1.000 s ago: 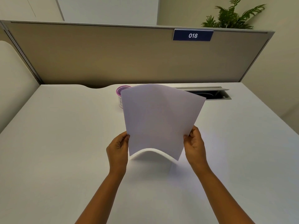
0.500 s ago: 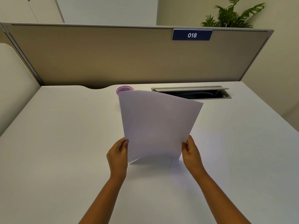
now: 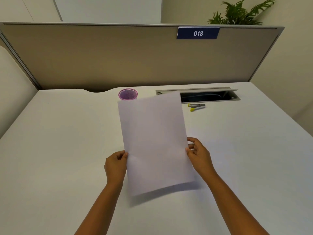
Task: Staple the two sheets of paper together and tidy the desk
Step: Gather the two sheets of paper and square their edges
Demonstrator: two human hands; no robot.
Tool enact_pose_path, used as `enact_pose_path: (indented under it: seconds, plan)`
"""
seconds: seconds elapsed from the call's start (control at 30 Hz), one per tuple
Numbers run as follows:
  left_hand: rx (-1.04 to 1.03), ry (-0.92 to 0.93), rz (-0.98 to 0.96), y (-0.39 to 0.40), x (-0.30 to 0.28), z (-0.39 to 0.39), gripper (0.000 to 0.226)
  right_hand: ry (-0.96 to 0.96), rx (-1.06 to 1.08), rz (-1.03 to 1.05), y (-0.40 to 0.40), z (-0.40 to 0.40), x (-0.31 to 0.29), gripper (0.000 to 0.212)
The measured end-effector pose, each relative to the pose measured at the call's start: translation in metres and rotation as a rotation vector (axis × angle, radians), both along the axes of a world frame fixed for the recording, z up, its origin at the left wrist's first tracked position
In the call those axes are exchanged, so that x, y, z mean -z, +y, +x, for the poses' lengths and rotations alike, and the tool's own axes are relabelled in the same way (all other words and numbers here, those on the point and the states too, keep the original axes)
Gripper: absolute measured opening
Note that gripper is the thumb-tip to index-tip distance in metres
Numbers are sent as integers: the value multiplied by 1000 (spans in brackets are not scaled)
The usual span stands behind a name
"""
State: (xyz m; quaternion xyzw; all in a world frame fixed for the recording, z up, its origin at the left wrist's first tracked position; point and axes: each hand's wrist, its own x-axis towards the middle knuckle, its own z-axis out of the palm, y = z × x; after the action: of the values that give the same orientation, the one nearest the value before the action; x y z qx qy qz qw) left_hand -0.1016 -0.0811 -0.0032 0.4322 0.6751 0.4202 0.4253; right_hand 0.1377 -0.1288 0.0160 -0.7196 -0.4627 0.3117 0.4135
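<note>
Two hands, left hand (image 3: 116,164) and right hand (image 3: 199,155), each pinch a side edge of the paper (image 3: 155,141) above the worktop (image 3: 59,150); sheet count unclear; one stapler (image 3: 196,106); one mesh cup (image 3: 127,94), partly hidden.

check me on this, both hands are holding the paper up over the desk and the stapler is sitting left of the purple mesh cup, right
Not quite. The head view shows the stapler lying to the right of the purple mesh cup, near the open cable tray, not left of it. The rest holds: the left hand and the right hand hold the paper by its side edges above the desk.
</note>
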Motion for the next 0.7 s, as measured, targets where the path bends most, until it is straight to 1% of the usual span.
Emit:
enact_pose_path:
  seconds: [0.13,0.2,0.23,0.3,0.37,0.4,0.47,0.6,0.7]
  plan:
    - [38,-21,-136,-8,19,-5,18,49,-27,-147,-7,8,27,33]
    - [58,-25,-189,-10,26,-7,18,72,62,-219,-13,21,37,37]
    - [67,-28,-214,-11,29,-9,17,37,141,-246,-17,30,40,40]
    - [83,-28,-258,-11,34,-11,15,-138,305,-344,-27,49,46,50]
    - [89,-35,-282,-11,38,-12,14,-355,454,-520,-37,65,45,64]
    - [86,-39,-291,-11,40,-12,14,-426,504,-596,-41,71,45,70]
    - [73,-50,-303,-12,42,-12,15,-490,557,-678,-44,76,45,78]
    - [51,-60,-315,-14,45,-11,14,-505,542,-746,-36,81,49,81]
    - [48,-46,-311,-13,45,-11,13,-406,558,-760,-27,87,48,87]
